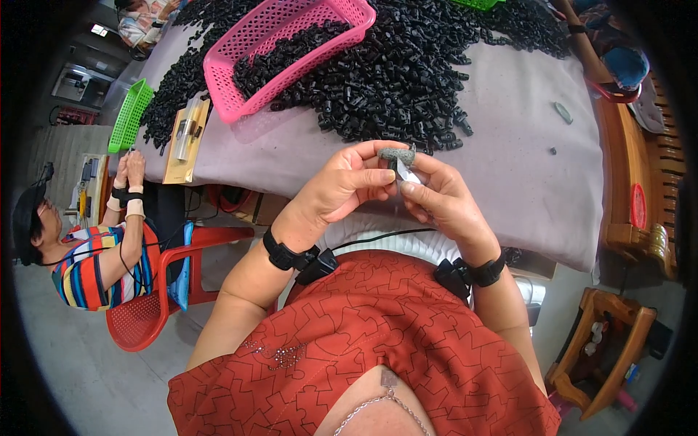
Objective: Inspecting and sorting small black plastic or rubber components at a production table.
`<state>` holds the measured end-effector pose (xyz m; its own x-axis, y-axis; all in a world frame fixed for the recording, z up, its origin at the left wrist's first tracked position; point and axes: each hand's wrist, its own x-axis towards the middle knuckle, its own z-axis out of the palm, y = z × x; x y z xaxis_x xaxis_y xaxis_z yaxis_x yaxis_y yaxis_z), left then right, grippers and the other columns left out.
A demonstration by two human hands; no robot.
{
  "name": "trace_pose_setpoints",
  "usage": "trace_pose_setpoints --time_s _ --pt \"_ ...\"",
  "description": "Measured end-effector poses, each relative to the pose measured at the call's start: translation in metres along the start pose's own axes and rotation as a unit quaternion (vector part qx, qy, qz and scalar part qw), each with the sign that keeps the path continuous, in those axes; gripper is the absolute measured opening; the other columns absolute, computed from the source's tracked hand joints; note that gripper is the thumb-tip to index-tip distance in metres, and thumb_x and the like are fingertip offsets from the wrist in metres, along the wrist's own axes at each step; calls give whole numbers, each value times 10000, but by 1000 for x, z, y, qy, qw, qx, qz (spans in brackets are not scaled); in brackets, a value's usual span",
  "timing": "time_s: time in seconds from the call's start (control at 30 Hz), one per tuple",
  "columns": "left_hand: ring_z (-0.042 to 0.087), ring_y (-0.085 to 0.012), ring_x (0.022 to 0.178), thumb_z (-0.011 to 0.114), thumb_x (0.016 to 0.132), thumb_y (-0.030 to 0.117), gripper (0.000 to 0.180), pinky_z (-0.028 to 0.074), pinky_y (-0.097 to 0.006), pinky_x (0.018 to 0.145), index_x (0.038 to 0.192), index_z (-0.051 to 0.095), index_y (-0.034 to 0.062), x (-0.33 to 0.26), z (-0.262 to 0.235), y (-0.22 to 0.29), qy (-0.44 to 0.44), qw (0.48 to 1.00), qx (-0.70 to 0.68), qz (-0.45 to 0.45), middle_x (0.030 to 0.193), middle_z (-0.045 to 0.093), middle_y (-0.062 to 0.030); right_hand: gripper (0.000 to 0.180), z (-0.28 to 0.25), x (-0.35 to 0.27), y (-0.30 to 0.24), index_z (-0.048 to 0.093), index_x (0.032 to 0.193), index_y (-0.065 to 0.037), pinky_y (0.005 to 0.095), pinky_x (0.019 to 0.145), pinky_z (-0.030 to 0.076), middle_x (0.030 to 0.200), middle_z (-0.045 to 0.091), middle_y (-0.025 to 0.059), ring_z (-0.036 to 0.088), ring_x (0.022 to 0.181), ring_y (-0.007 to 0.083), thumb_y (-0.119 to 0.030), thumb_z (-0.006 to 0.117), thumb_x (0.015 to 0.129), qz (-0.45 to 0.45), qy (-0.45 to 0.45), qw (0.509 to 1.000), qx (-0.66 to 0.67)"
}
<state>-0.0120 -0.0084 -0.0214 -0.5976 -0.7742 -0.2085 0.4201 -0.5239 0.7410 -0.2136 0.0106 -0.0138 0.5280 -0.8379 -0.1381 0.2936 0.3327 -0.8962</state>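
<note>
Two hands meet at frame centre: the left hand (347, 182), thumb capped in grey, and the right hand (440, 198) pinch one small black part (393, 166) and a thin blade (407, 173) between closed fingertips. Above, one pink basket (218, 69) sits amid countless black pieces (392, 80); two green baskets (131, 112) sit at upper left and top edge.

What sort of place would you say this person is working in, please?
Probably a small hand-assembly workshop. A cloth-covered table bears a big heap of small black plastic parts and a pink basket, and a co-worker sits at the same table.
</note>
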Motion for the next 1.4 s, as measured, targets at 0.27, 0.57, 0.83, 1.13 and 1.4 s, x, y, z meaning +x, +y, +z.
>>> trace_pose_setpoints --time_s 0.27,0.57,0.83,1.13,1.4 --pt "628 -105 868 706 860 110 485 531 -226 733 1299 512 46 -1 0 1 16 1000 14 11 1068 633 -42 477 0 -2 -1 438 1365 -26 161 463 320 841 592 -16 440 569 17 -107 603 925 -2 -32 999 14" --pt "632 -109 892 717 849 110 501 533 -225 730 1301 513 41 -2 -2 1 7 999 30 19 1087 627 -40 528 -1 -2 0 398 1404 -56 161 466 310 834 573 -24 432 584 16 -117 612 925 17 -44 999 10" --pt "640 -107 839 720 843 99 488 536 -221 698 1289 529 39 -1 -6 -1 2 1000 7 4 1054 637 -41 514 -1 -3 -1 405 1389 -41 155 466 334 878 603 -9 454 603 19 -120 612 925 17 -60 998 31" --pt "641 -119 821 705 855 103 497 535 -219 689 1308 514 30 -1 -6 -2 2 1000 10 8 1041 644 -48 407 -1 -2 -1 492 1301 -25 143 456 347 886 623 5 483 620 17 -120 615 924 22 -21 999 14" --pt "623 -117 814 675 883 118 470 524 -212 684 1314 510 27 1 -4 -2 16 1000 11 -5 1020 640 -44 348 -1 0 1 519 1253 -5 153 458 353 870 648 22 464 571 16 -103 599 929 16 1 1000 11"
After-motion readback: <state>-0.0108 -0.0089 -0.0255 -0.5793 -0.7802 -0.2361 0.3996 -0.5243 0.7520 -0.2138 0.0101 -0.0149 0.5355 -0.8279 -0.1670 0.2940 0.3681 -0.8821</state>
